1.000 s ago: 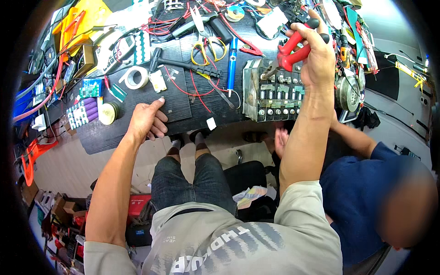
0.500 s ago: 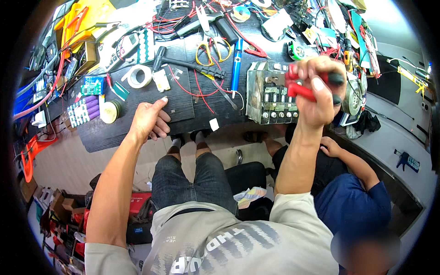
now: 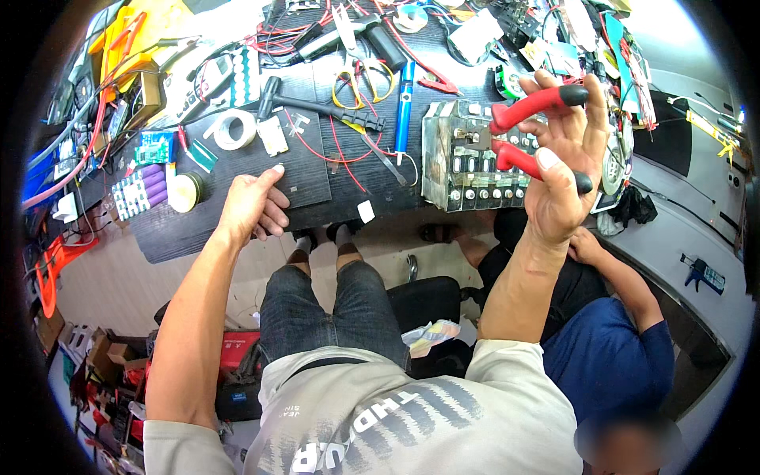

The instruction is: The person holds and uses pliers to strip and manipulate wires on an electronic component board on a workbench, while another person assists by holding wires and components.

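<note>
The dark tabletop (image 3: 237, 226) is crowded with tools, wires and parts. At its near edge, toward the right, sits the battery pack (image 3: 459, 170), a block of cells with metal terminals in rows on top. The red-handled pliers (image 3: 526, 134) are raised just over the pack's right part, their small jaws pointing left above the terminals; whether the tips touch metal cannot be told.

The right hand (image 3: 558, 170) is lifted off the tabletop, forearm rising steeply from the lower edge, thumb on the lower handle and fingers spread loosely round the upper one, so the handles stand apart. The left hand (image 3: 249, 207) lies flat and empty, palm down, on the near edge left of centre, fingers toward the pack, holding nothing.

That loose grip looks the main risk: the pliers could slip and bridge two terminals, shorting the cells. Red wires (image 3: 340, 150) trail just beside the pack and might snag. A seated person (image 3: 609, 348) close below the right elbow could jog the arm.
</note>
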`<state>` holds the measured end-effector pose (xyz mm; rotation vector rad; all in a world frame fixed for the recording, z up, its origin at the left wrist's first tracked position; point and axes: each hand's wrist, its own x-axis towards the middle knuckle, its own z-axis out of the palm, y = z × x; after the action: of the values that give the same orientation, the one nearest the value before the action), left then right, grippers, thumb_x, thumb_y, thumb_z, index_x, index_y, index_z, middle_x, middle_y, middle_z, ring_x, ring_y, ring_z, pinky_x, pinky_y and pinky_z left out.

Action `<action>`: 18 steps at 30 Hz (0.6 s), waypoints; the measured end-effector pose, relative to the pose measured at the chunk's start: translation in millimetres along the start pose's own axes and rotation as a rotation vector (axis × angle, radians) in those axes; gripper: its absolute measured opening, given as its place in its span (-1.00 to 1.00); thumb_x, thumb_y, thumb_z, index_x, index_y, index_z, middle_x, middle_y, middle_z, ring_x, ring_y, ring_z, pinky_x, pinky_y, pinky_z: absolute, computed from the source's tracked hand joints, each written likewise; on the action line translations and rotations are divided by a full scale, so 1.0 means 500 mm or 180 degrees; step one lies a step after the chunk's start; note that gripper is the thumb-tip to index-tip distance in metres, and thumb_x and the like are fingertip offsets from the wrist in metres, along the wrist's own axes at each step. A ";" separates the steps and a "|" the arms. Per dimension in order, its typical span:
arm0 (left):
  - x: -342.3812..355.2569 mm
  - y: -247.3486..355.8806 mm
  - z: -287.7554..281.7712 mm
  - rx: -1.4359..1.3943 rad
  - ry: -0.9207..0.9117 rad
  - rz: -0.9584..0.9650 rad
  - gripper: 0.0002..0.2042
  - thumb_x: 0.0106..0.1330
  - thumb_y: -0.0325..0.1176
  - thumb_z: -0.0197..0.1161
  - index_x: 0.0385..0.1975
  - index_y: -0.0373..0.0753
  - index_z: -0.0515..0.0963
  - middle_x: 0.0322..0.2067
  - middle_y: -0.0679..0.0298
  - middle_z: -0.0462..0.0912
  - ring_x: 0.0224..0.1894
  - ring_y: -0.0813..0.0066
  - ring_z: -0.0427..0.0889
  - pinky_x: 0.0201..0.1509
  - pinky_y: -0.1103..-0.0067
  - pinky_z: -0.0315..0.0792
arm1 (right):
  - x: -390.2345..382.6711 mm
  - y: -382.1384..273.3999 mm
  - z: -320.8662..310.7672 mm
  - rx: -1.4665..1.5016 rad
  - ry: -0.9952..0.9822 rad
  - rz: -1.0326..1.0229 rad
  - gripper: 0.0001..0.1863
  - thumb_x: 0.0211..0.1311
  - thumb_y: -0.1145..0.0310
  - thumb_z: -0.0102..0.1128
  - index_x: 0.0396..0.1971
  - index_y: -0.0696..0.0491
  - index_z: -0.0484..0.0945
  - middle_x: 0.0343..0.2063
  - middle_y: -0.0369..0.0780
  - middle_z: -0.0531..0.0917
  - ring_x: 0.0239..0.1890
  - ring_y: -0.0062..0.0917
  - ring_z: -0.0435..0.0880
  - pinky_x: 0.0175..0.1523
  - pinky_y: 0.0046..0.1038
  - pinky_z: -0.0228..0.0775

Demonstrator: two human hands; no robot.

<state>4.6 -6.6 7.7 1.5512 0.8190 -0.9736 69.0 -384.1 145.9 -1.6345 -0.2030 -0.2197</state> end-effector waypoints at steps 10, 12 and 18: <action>-0.004 0.002 0.002 0.0076 0.0041 0.0058 -0.35 0.57 0.15 0.15 -0.36 -0.51 0.65 -0.68 0.00 0.68 -0.78 0.35 0.64 -0.84 0.53 0.38 | -0.068 0.026 0.005 -0.0326 0.0065 -0.0482 0.03 0.19 0.37 0.25 0.68 0.06 0.00 0.43 0.30 0.36 0.39 0.11 0.54 0.29 -0.15 0.60; -0.005 0.003 0.002 0.0070 0.0026 0.0040 -0.35 0.57 0.15 0.15 -0.36 -0.51 0.65 -0.68 0.00 0.68 -0.78 0.36 0.64 -0.84 0.54 0.38 | -0.074 0.024 0.003 -0.0391 0.0047 -0.0503 0.04 0.22 0.35 0.27 0.69 0.02 -0.03 0.44 0.31 0.34 0.39 0.13 0.53 0.28 -0.14 0.60; -0.005 0.004 0.003 0.0093 0.0062 0.0052 -0.34 0.57 0.16 0.13 -0.36 -0.51 0.65 -0.68 -0.01 0.68 -0.78 0.34 0.64 -0.84 0.53 0.39 | -0.080 0.025 0.008 -0.0361 0.0049 -0.0608 0.04 0.25 0.30 0.27 0.70 0.04 -0.04 0.44 0.31 0.33 0.40 0.15 0.52 0.27 -0.12 0.60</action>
<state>4.9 -8.2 10.8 1.5925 0.8076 -0.9638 34.0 -381.1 123.1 -1.7259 -0.3406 -0.3954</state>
